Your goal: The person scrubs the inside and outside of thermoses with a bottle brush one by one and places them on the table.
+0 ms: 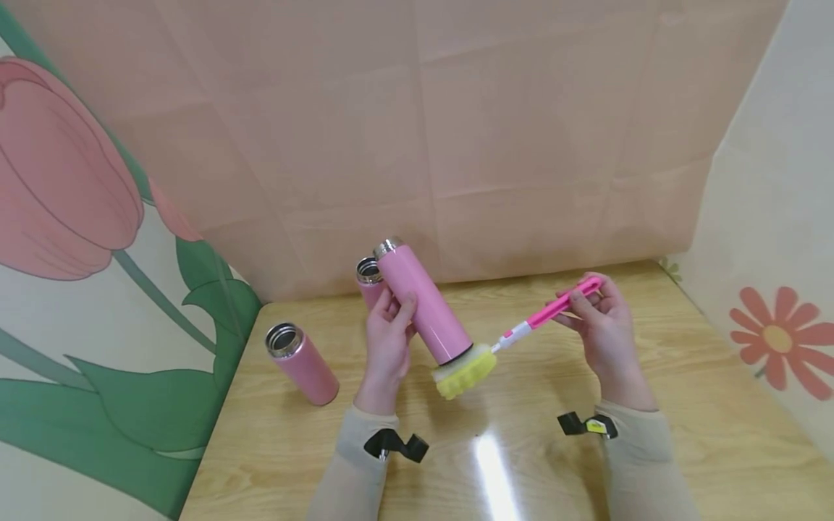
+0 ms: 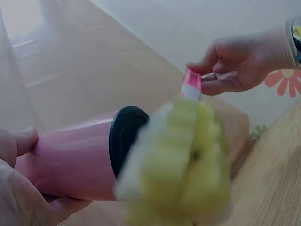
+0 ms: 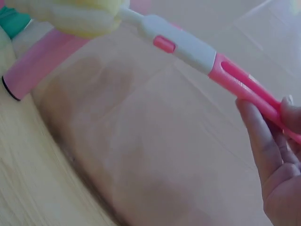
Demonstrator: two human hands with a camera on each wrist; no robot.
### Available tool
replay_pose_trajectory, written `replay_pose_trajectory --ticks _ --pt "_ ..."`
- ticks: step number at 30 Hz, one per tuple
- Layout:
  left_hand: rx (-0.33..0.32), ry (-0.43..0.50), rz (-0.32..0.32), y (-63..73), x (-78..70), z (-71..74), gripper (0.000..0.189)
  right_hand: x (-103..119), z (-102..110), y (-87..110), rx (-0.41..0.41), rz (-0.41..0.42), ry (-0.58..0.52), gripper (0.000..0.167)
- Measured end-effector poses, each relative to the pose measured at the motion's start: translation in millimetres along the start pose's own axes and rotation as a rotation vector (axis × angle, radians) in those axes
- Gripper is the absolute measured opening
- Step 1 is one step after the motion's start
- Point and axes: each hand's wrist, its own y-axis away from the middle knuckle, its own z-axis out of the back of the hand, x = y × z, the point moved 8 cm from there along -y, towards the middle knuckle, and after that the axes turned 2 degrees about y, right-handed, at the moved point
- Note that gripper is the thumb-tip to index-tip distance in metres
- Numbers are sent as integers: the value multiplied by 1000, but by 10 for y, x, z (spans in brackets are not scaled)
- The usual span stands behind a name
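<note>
One pink bottle [image 1: 423,304] held slanted above the wooden table [image 1: 260,463], steel neck up to the left, black base [image 2: 127,136] down to the right. Right by that base, the yellow-and-white sponge head [image 1: 465,373] of a brush with a pink-and-white handle [image 1: 554,309], seemingly touching. Behind the neck, a second bottle [image 1: 372,291], half covered by the held one and the left hand; to the left, well apart, a third bottle [image 1: 313,373], mouth uncovered, standing on the table. Farther out, a creased pinkish sheet [image 1: 521,130] behind the table, a painted tulip [image 1: 65,166] to the left and a red flower [image 1: 777,339] to the right.

Left hand [image 1: 387,336] wrapped partway around the middle of the bottle, thumb on the near side, forearm reaching up from below. Right hand [image 1: 606,329] raised, handle end pinched between thumb and fingers. Black straps [image 1: 391,443] at both wrists.

Hard to make out: exact contact between sponge and base, with the sponge head blurred and across part of the base in the left wrist view. Cut off in the right wrist view: part of the sponge head and the handle's far end.
</note>
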Motion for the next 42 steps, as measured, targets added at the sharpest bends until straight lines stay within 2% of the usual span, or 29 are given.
replay_pose_trajectory --ticks 4,10,16,20,27,34,37,42 --pt "17 -8 5 8 6 -8 54 15 -18 9 12 -4 -28 12" --pt "21 -28 8 18 0 -12 58 11 -25 16 9 -20 15 13" --pt "27 -25 11 28 -3 -14 54 36 -48 21 35 0 -37 15" --pt "34 -31 1 35 -2 -9 55 9 -41 9 28 -16 -4 14" --pt "26 -35 -4 38 36 28 53 -1 -60 17 63 -21 -33 16" --pt "41 -82 -21 22 77 41 61 57 -17 42 69 -12 54 16" --pt "43 -98 -25 9 132 55 68 142 26 44 90 19 36 17" --pt "58 -151 -27 -13 275 39 85 306 219 35 146 60 -90 23"
